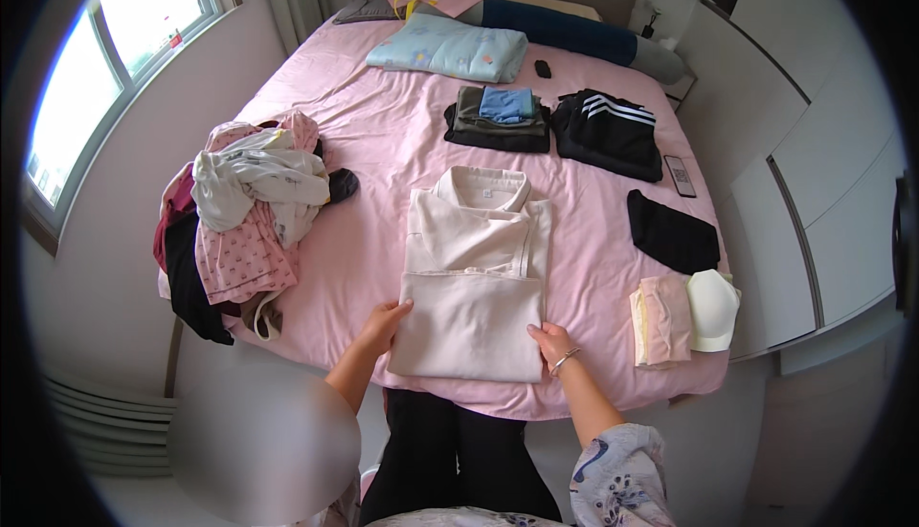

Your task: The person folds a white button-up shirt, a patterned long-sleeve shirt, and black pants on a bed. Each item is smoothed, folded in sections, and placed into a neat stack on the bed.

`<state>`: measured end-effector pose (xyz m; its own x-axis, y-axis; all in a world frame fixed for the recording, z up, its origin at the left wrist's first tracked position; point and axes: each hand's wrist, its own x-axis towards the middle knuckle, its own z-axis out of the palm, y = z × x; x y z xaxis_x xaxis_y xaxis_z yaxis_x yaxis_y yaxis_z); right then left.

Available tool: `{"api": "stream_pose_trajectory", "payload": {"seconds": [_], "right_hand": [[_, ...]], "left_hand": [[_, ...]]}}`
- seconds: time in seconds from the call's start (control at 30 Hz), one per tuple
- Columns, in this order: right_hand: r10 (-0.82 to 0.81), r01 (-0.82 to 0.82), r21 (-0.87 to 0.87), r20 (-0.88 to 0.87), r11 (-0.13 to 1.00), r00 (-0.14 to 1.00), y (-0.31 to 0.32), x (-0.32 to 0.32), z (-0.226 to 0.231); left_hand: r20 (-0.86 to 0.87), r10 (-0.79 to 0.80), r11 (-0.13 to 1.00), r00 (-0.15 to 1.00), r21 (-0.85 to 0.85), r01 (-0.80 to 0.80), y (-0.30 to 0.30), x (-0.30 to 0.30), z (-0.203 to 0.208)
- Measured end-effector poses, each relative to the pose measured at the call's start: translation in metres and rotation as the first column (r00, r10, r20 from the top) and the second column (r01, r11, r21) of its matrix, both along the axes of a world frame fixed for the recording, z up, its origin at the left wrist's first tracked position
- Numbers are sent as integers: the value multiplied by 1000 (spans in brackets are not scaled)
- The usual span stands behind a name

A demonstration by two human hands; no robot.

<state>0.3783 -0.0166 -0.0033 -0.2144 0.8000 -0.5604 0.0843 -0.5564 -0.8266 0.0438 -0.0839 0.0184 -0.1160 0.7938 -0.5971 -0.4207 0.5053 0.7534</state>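
Observation:
A cream collared shirt (476, 240) lies on the pink bed sheet (373, 134), its lower part folded up over the body. My left hand (384, 322) grips the folded shirt's left edge near the bed's front. My right hand (552, 342), with a bracelet on the wrist, holds its lower right corner. Both hands rest on the fabric.
A heap of unfolded clothes (244, 206) hangs over the bed's left edge. Folded stacks lie behind: dark garments with a blue piece (500, 115), a black striped top (610, 130), a black piece (670, 232), pale items (684, 314). A phone (680, 176), pillows (450, 46), a window at left.

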Motion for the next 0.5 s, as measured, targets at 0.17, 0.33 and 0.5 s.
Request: {"api": "stream_pose_trajectory", "payload": {"seconds": [0.17,0.33,0.5], "right_hand": [[58,-102,154,268,983,962,0,8,-18],[-98,3,407,213,914,972,-5,14,-38],[-72,23,252,189,967,979,-27,30,1]], "left_hand": [[-242,1,998,970,67,16,7,5,-9],[-342,58,990,938,143,-9,-2,2,-16],[-737,126,935,664,313,170,-44,-15,-3]]}}
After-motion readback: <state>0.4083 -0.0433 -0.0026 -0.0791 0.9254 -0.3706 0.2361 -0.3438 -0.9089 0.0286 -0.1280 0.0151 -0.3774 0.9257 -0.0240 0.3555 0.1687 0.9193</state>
